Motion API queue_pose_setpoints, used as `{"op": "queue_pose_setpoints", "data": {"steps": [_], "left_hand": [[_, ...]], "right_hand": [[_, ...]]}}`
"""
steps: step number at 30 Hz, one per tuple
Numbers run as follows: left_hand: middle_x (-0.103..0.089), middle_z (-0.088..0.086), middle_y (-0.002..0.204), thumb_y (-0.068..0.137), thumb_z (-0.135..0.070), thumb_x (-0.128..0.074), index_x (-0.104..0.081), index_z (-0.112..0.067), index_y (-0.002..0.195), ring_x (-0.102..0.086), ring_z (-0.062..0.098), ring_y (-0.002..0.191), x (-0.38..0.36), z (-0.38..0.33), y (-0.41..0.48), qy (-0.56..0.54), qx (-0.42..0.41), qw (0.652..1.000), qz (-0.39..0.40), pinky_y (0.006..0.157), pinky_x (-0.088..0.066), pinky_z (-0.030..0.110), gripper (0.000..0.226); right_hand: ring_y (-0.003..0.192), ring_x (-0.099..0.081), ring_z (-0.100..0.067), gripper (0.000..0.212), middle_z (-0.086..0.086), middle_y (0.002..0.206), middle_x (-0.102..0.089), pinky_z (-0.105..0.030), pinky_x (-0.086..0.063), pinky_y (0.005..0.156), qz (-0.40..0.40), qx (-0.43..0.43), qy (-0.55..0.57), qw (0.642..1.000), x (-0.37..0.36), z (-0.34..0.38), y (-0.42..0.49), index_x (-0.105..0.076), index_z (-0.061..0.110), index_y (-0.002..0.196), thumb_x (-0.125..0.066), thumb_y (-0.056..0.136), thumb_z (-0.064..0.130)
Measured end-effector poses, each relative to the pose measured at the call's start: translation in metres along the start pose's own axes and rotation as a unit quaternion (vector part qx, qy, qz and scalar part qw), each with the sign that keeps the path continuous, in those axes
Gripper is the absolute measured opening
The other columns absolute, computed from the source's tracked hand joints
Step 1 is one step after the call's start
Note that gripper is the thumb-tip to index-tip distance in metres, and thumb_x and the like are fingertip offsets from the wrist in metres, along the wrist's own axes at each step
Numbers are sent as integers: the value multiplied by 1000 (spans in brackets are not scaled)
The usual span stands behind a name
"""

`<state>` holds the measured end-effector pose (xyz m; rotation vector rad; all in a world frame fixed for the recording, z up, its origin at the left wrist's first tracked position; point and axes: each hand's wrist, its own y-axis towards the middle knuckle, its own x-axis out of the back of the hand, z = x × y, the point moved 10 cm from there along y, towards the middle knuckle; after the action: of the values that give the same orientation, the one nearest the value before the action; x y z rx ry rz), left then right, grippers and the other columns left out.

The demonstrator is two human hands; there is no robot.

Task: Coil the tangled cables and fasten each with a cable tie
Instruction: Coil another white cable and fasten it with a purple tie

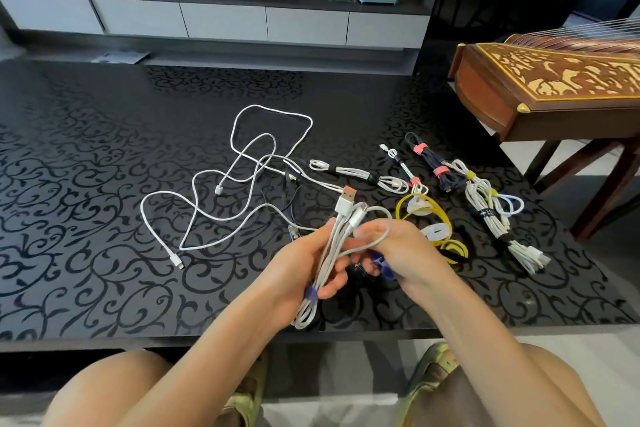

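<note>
Loose white cable (242, 177) sprawls tangled on the black patterned surface (104, 218), left of centre. Left hand (301, 263) grips the white coil (325, 253) mid-length, above the surface's near edge. Purple tie (310, 293) wraps the coil just below its fingers. Right hand (398, 246) is curled round the coil's top loop, beside the USB plug (346, 203). A second purple strip (382, 263) sticks out beneath it. Further right: yellow flat cable (440, 215), then tied bundles (491, 211) on the surface.

Open worktop to the left; clutter at centre and right.
Bare worktop (86, 218) lies left of the loose white cable (218, 189). Tied bundles (485, 211) and a yellow flat cable (444, 218) crowd the right, and a wooden zither (554, 80) stands beyond that edge.
</note>
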<state>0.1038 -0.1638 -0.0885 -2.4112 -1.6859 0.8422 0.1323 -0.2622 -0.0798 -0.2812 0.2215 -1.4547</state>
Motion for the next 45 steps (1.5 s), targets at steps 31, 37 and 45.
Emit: {"op": "queue_pose_setpoints", "data": {"steps": [31, 37, 45], "left_hand": [[-52, 9, 59, 95, -25, -54, -64, -6, 80, -43, 17, 49, 61, -55, -15, 136, -237, 912, -306, 40, -31, 19, 26], [-45, 0, 55, 95, -29, -53, -59, -8, 78, -40, 11, 51, 78, -62, -25, 163, -264, 873, -377, 51, -43, 35, 28], [-51, -1, 57, 95, -29, -54, -57, -14, 73, -44, 10, 52, 66, -64, -26, 229, -291, 856, -361, 55, -39, 31, 27]], "right_hand": [[64, -68, -22, 11, -19, 82, -72, -25, -51, 51, 45, 5, 24, 999, -19, 15, -22, -59, 8, 103, -53, 94, 5], [52, -65, -17, 18, -11, 64, -68, -21, -51, 50, 25, 138, 23, 990, -11, 46, -36, -62, 1, 83, -51, 95, 8], [63, -60, -9, 15, -3, 78, -68, -23, -47, 54, -19, 118, -99, 988, -18, 31, -28, -65, 14, 96, -66, 86, 26]]}}
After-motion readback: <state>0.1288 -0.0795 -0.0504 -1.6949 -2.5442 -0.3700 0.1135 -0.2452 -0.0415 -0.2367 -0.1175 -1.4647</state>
